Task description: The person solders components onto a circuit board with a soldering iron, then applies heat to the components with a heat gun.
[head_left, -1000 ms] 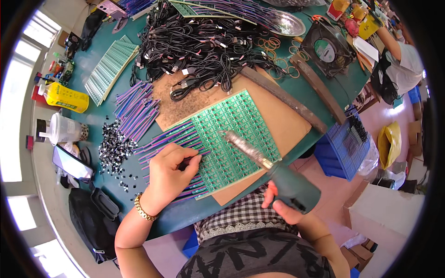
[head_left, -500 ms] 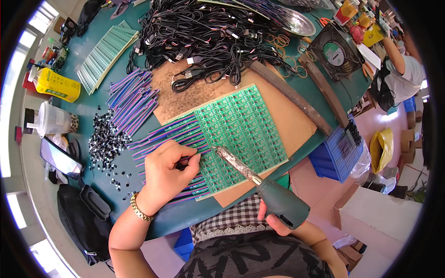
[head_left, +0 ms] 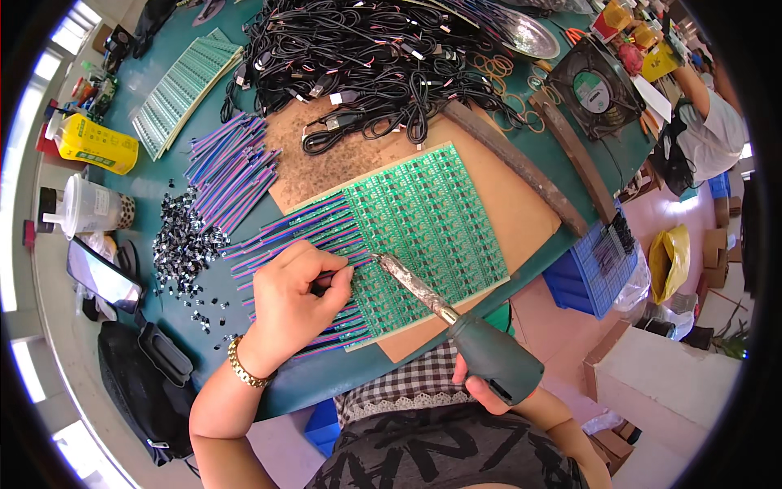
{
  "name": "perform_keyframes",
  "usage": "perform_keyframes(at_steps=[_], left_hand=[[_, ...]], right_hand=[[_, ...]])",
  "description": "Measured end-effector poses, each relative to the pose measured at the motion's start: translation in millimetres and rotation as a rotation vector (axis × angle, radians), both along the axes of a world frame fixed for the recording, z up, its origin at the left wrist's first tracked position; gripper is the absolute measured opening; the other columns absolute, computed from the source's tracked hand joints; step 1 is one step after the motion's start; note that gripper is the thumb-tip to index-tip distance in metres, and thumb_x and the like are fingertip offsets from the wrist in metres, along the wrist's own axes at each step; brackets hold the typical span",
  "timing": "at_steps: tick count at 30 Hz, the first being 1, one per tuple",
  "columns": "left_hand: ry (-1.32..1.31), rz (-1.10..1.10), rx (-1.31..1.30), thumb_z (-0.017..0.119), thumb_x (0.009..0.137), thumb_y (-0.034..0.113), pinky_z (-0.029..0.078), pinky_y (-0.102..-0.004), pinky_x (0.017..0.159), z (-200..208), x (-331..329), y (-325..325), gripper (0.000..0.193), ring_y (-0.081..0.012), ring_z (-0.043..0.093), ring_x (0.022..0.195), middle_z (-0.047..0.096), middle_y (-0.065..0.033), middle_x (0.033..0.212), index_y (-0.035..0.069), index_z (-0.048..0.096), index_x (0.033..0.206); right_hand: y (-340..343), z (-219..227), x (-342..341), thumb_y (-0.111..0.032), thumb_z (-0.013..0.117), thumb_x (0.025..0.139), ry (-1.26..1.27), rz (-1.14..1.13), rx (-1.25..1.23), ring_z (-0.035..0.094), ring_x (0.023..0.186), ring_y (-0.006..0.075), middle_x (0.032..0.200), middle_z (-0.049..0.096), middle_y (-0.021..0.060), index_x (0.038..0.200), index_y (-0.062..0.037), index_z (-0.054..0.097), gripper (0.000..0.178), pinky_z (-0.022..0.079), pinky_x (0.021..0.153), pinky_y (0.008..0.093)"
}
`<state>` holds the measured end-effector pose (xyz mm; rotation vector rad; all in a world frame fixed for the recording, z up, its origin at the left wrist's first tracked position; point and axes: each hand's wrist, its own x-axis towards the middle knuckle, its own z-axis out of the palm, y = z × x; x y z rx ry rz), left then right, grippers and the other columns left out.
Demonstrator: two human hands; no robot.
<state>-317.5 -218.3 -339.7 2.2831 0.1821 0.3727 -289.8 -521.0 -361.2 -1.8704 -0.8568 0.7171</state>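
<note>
A green panel of small circuit boards [head_left: 432,220] lies in front of me, with a row of purple, blue and black wires [head_left: 297,220] along its left edge. My left hand [head_left: 293,297] rests over these wires, thumb and forefinger pinched on a wire at the panel's edge; the fingers partly hide it. My right hand [head_left: 486,393] is wrapped round the dark green handle of a soldering iron [head_left: 497,354]. The iron's tip touches or nearly touches the panel just right of my left fingertips. I cannot tell if it makes contact.
Cardboard [head_left: 521,208] lies beneath the panel. Around it are loose wires [head_left: 232,175], small black parts [head_left: 183,244], a heap of black cables [head_left: 342,65], metal bars [head_left: 517,167], a fan [head_left: 595,90], a phone [head_left: 104,273] and a cup [head_left: 85,205]. A person [head_left: 709,126] sits at far right.
The view has shifted very slightly. Both hands keep their grips, and the iron's tip stays by my left fingertips with hardly any movement.
</note>
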Motion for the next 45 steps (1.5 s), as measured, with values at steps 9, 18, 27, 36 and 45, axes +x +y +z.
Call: perform_keyframes(at_steps=[9, 18, 27, 36, 45], left_hand=[[0.001, 0.018, -0.023, 0.073, 0.074, -0.004, 0.041, -0.0204, 0.047, -1.4, -0.9, -0.5, 0.009, -0.0072, 0.052, 0.054, 0.057, -0.0030, 0.068, 0.001, 0.066, 0.076], [0.007, -0.001, 0.011, 0.073, 0.073, -0.001, 0.048, -0.0242, 0.049, -0.3, -0.5, 0.6, 0.010, -0.0128, 0.059, 0.054, 0.057, -0.0055, 0.067, 0.002, 0.064, 0.076], [0.014, -0.027, -0.030, 0.073, 0.075, -0.002, 0.044, -0.0203, 0.048, -2.2, 0.4, 3.3, 0.008, -0.0070, 0.055, 0.056, 0.057, -0.0031, 0.069, 0.001, 0.065, 0.077], [0.018, -0.027, -0.032, 0.073, 0.075, -0.002, 0.043, -0.0197, 0.048, -1.9, 0.1, 4.0, 0.008, -0.0061, 0.054, 0.056, 0.057, -0.0025, 0.070, 0.001, 0.065, 0.077], [0.026, -0.044, -0.045, 0.072, 0.075, -0.003, 0.044, -0.0191, 0.049, -3.1, 0.2, 6.2, 0.009, -0.0057, 0.054, 0.056, 0.058, -0.0027, 0.071, 0.001, 0.065, 0.077]], right_hand=[[-3.1, 8.4, -7.5, -0.011, 0.072, 0.066, 0.112, -0.106, 0.020, 0.066, 0.080, 0.0291, 0.093, 0.068, 0.0094, 0.092, -0.0058, 0.068, 0.027, 0.054, 0.067, 0.0366], [-0.9, 0.3, -10.5, -0.038, 0.062, 0.088, 0.188, -0.100, 0.123, 0.059, 0.067, 0.0151, 0.076, 0.060, 0.0072, 0.091, -0.0006, 0.058, 0.038, 0.048, 0.060, 0.0284], [-4.5, -2.0, -13.8, -0.009, 0.072, 0.065, 0.161, -0.197, 0.022, 0.067, 0.078, 0.0261, 0.091, 0.068, 0.0107, 0.098, -0.0035, 0.067, 0.034, 0.053, 0.070, 0.0312], [-5.7, -5.5, -12.5, -0.010, 0.072, 0.064, 0.024, -0.074, 0.028, 0.066, 0.081, 0.0279, 0.092, 0.068, 0.0102, 0.096, -0.0048, 0.067, 0.032, 0.053, 0.069, 0.0331], [-5.4, 5.6, -8.4, -0.013, 0.072, 0.065, 0.108, -0.098, 0.016, 0.066, 0.080, 0.0301, 0.093, 0.067, 0.0108, 0.097, -0.0050, 0.066, 0.033, 0.053, 0.068, 0.0349]])
